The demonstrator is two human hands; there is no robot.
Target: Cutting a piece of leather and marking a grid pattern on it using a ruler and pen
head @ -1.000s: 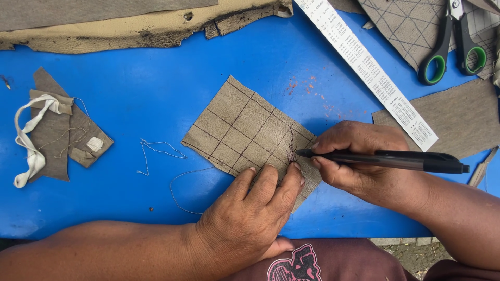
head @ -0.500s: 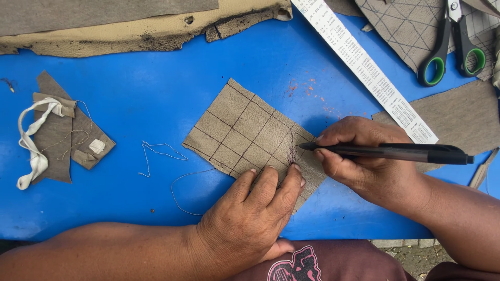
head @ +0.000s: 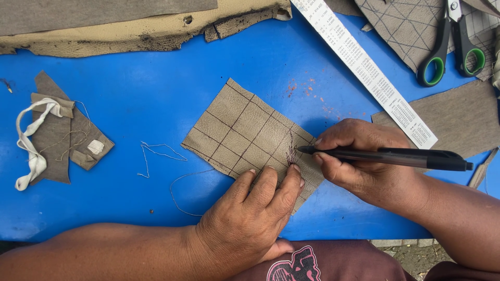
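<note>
Tan leather square (head: 245, 138) pinned flat by left hand (head: 250, 218) — right hand (head: 364, 166) pinches black pen (head: 385, 156); ruler (head: 364, 70), scissors (head: 450, 44), scraps (head: 62, 135) nearby.

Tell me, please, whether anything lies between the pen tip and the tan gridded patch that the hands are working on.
Nothing visible does. The right hand holds the black pen with its tip right at the tan patch, beside dark scribbles, while the left hand presses the patch's near edge flat on the blue table.

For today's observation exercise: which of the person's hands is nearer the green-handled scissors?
Right. The right hand lies below-left of the scissors; the left hand is farther down-left.
</note>
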